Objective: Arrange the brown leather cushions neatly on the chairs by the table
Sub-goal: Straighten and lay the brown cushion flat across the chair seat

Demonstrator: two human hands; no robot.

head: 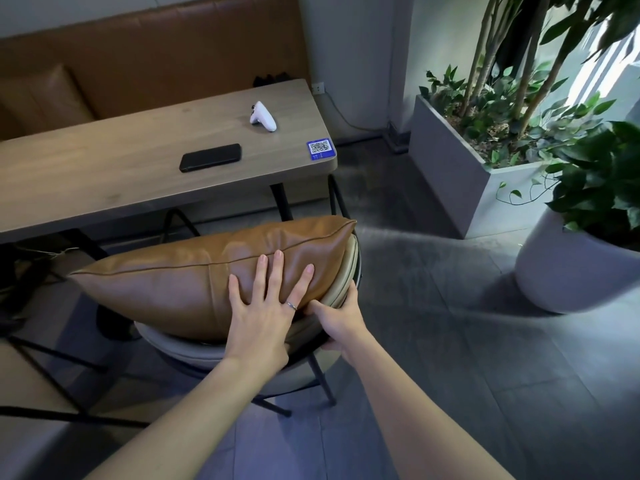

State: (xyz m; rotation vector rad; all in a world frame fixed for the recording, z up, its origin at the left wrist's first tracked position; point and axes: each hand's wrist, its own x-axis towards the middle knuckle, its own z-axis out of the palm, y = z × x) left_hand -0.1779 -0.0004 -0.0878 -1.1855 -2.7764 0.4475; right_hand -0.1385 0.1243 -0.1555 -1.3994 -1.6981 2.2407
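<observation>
A brown leather cushion [180,275] lies across the grey chair [194,351] in front of the wooden table [104,174], its right end resting against the chair's curved back. My left hand [266,306] lies flat on the cushion's right half, fingers spread, a ring on one finger. My right hand [341,317] grips the chair's beige-padded backrest rim [341,289] at the right, thumb tucked under the cushion's edge. A second brown cushion [45,98] leans on the brown bench seat behind the table.
On the table lie a black phone [210,157], a white controller [263,116] and a blue QR card [321,150]. A grey planter box [446,168] and a round white pot [568,268] with plants stand to the right. Black chair legs [52,362] at left.
</observation>
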